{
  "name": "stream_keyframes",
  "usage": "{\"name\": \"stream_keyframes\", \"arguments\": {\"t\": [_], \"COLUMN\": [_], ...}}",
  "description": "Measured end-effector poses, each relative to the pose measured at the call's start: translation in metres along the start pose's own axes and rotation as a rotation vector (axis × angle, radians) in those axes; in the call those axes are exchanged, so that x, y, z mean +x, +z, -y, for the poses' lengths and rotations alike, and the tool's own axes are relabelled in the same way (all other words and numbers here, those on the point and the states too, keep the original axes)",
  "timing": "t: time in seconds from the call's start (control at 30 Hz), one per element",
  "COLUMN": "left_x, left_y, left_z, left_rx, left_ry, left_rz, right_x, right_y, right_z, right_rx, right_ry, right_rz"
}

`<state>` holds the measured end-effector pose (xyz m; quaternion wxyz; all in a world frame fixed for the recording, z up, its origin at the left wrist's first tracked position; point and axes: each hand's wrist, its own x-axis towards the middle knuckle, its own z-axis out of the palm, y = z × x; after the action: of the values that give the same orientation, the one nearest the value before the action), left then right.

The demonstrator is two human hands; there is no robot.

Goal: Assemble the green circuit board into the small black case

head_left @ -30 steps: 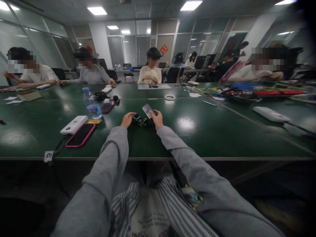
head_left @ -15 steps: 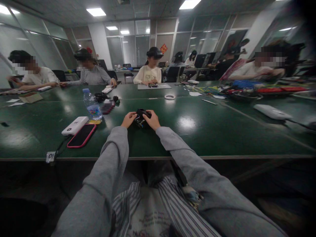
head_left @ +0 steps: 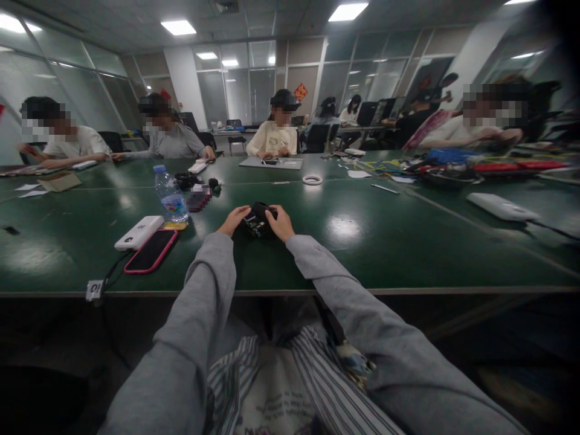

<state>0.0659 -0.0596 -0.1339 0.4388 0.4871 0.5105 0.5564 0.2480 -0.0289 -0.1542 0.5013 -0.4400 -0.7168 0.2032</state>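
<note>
A small black device [head_left: 256, 226] is between my two hands, above the green table [head_left: 344, 260]. On its near side, bare circuit-board parts and small coloured bits show; its kind cannot be made out. My left hand [head_left: 234, 221] grips its left side, thumb and fingers closed on the edge. From the right, my right hand [head_left: 283, 223] is wrapped round a dark rounded piece that covers the top right of the device. Whether that piece is attached or loose cannot be told. My hands hide the undersides of both.
To the left are a water bottle [head_left: 171, 196], a white power bank [head_left: 138, 233] with a cable, and a pink-edged phone [head_left: 151, 251]. Ahead lies a white ring [head_left: 312, 180]. A white device [head_left: 501, 206] and tangled cables are at right. Several people sit across the table.
More of the device's near side and circuit board shows, and the dark piece sits further right with my right hand. My left hand has shifted slightly left.
</note>
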Motion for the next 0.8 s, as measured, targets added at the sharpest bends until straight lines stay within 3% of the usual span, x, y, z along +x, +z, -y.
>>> {"name": "stream_keyframes", "arguments": {"t": [0.13, 0.27, 0.5, 0.67, 0.8], "left_x": [-0.003, -0.004, 0.003, 0.004, 0.006], "left_y": [-0.007, -0.016, -0.021, -0.015, -0.014], "left_z": [-0.004, -0.003, 0.004, 0.007, 0.010], "left_rx": [-0.079, -0.096, 0.048, 0.206, 0.232], "left_ry": [-0.067, -0.045, 0.035, 0.124, 0.161], "left_rz": [0.177, 0.252, 0.187, 0.069, 0.090], "right_x": [0.003, 0.007, 0.013, 0.014, 0.013], "right_y": [-0.004, -0.006, -0.014, -0.025, -0.031], "right_z": [-0.003, -0.007, -0.006, 0.004, 0.012], "right_rx": [-0.064, -0.050, 0.026, -0.001, -0.010], "right_ry": [0.031, 0.094, 0.120, 0.059, 0.036], "right_rz": [-0.054, -0.096, -0.149, -0.280, -0.312]}}
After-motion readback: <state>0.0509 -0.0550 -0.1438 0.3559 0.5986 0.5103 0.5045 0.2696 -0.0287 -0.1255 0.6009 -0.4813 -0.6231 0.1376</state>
